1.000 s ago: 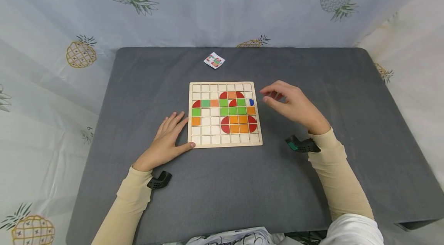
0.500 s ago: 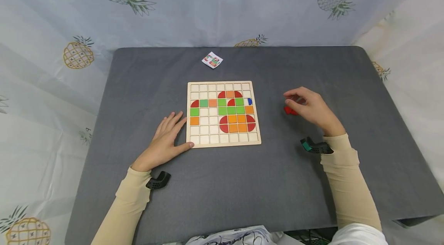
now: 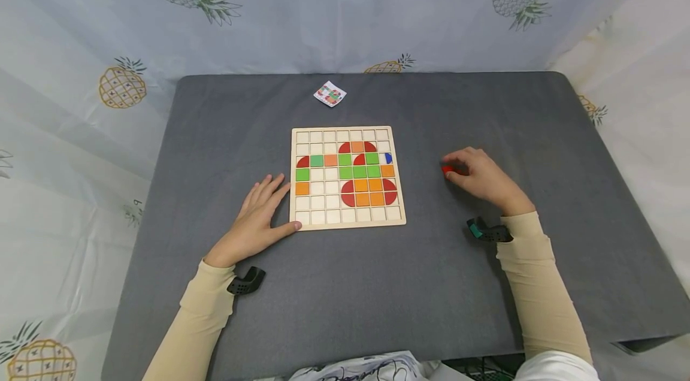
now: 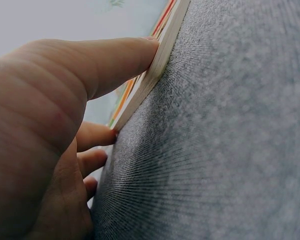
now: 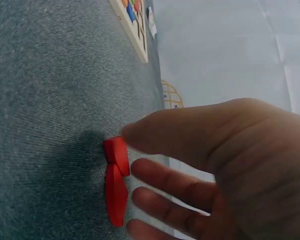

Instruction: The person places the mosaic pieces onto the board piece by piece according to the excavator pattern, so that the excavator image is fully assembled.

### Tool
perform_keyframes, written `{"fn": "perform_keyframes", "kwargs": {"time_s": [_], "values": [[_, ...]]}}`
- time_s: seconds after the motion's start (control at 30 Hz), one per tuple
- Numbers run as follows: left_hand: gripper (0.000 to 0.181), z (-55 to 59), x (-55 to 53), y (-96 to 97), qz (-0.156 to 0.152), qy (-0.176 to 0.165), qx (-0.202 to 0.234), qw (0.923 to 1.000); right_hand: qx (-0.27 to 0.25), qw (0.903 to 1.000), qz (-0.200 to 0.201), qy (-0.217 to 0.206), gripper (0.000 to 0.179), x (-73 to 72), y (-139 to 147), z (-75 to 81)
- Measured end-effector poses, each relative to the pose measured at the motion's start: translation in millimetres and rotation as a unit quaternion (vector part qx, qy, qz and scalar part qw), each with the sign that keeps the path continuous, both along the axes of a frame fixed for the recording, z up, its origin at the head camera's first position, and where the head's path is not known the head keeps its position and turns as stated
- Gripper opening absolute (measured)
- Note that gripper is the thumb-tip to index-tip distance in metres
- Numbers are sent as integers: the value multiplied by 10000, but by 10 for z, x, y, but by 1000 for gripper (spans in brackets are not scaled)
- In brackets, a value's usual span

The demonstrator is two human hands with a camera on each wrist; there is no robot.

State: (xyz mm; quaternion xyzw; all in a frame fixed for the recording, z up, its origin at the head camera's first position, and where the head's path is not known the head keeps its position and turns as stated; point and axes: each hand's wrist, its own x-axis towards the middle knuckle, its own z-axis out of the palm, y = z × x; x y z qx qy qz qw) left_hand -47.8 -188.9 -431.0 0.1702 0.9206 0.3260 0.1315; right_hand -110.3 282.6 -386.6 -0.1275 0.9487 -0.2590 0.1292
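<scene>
A square wooden grid board [image 3: 320, 184] lies on the table, with red, green, orange and blue pieces in some of its cells. My left hand [image 3: 253, 222] is spread flat at its left edge; the thumb touches the front left corner, also seen in the left wrist view. To the right of the board, my right hand [image 3: 482, 177] is low over two red blocks [image 5: 116, 192], which touch each other on the cloth. The thumb tip is at the upper block, the other fingers loosely bent beside them. In the head view the hand covers most of the red [image 3: 447, 169].
A small pattern card [image 3: 330, 94] lies behind the board. Grey cloth covers the table [image 3: 377, 285]. A white curtain [image 3: 302, 9] with printed pineapples hangs around the back and sides.
My right hand has moved right from beside the board to the red blocks, then lowered closer over them. The left hand has stayed on the board.
</scene>
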Motion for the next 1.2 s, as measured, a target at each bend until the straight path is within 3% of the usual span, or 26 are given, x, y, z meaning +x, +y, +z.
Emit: {"fn": "perform_keyframes", "kwargs": {"time_s": [0.17,0.27,0.5,0.77,1.03,1.2], "values": [[92,-10,1,-2,-5,-2,-5,10000,340,9992,138,-185,39,-1,-27,-8],[92,-7,2,-5,6,24,-5,10000,459,9988,187,-35,38,-9,-60,-13],[92,-2,10,-7,21,-5,-6,10000,573,9977,208,285,32,-39,-139,-46],[92,-4,0,1,12,3,1,10000,487,9984,270,113,33,-104,-267,-27],[92,-7,-1,4,-11,-14,1,10000,241,9967,654,413,31,-168,-618,70],[91,-12,3,-6,-10,71,20,10000,158,9937,1051,363,36,-175,-964,175]]}}
